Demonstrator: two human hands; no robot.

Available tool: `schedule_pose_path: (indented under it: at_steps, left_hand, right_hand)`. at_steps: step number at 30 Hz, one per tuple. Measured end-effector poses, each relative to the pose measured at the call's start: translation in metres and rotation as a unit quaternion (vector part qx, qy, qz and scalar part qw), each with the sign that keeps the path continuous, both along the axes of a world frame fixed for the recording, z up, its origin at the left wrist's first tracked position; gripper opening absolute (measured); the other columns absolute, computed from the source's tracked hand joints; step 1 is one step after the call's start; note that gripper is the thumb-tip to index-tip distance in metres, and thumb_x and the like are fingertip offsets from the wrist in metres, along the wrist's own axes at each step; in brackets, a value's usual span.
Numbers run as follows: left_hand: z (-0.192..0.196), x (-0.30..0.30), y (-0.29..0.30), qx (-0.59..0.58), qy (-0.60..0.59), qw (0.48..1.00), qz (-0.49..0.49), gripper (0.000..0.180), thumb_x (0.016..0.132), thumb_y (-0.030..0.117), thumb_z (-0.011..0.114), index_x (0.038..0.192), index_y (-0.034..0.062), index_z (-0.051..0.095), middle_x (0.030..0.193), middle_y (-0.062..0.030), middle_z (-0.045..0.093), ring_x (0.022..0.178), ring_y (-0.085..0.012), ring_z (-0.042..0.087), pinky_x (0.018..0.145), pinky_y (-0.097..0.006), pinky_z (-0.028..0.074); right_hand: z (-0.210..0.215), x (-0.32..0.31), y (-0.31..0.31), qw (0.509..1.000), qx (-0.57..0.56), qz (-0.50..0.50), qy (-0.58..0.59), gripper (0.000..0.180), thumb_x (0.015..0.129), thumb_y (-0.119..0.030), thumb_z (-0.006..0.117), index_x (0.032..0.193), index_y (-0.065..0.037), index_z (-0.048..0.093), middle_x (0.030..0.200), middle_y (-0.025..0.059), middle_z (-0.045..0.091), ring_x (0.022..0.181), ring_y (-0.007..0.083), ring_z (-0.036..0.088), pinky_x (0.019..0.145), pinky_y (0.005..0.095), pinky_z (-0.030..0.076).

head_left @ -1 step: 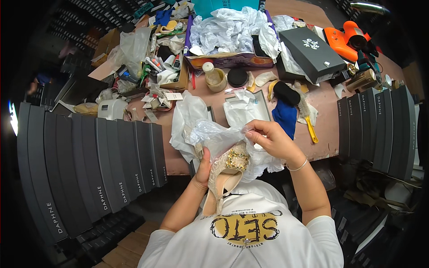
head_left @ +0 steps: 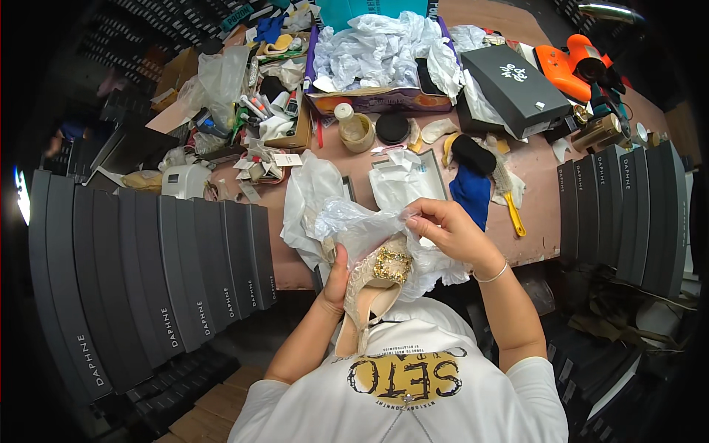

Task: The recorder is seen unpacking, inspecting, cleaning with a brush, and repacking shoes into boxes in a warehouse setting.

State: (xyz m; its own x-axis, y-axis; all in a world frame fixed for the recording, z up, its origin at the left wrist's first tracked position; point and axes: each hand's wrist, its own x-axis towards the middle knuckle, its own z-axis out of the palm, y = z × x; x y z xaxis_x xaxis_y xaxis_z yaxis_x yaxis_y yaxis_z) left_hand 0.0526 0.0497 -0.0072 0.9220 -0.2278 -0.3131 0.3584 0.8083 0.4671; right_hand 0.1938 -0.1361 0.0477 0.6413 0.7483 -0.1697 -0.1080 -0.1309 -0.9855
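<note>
Beige shoe (head_left: pixel 360 297) just below frame centre, toe partly lost under white wrap (head_left: pixel 353 224), left hand (head_left: pixel 337 280) holding shoe's side, fingers hidden behind it, right hand (head_left: pixel 441 227) pinching wrap, exact contact unclear, dark stacks (head_left: pixel 127 38) upper left hard to resolve

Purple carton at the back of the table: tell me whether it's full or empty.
Full: crumpled pale tissue paper is heaped above the rim of the purple carton, hiding its bottom.

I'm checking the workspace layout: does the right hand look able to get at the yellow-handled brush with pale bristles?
Probably yes: the yellow-handled brush lies right of the right hand, its handle uncovered, though that hand pinches translucent white wrapping paper and would likely need to release it first.
</note>
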Motion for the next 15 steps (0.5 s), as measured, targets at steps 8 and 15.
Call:
schedule_pose_path:
  at_steps: [8, 15]
  left_hand:
    - [0.002, -0.005, -0.003, 0.046, 0.035, 0.998, 0.001, 0.077, 0.095, 0.059, 0.033, 0.140, -0.0029, 0.030, 0.139, -0.0172, 0.043, 0.126, -0.0273, 0.045, 0.107, -0.040, 0.036]
    - [0.008, -0.026, 0.008, 0.309, -0.074, 0.948, 0.009, 0.056, 0.092, 0.025, 0.056, 0.137, -0.0012, 0.036, 0.129, -0.0128, 0.052, 0.118, -0.0210, 0.052, 0.101, -0.035, 0.041]
  right_hand:
    - [-0.014, -0.012, -0.004, 0.983, 0.099, -0.042, 0.151, 0.018, 0.093, -0.020, 0.059, 0.100, -0.003, 0.063, 0.085, -0.0045, 0.059, 0.077, 0.0034, 0.051, 0.071, 0.0206, 0.044]
    - [-0.020, -0.013, -0.001, 0.977, 0.113, -0.051, 0.173, 0.018, 0.094, -0.020, 0.059, 0.100, -0.004, 0.063, 0.085, -0.0049, 0.059, 0.077, 0.0034, 0.051, 0.071, 0.0210, 0.044]
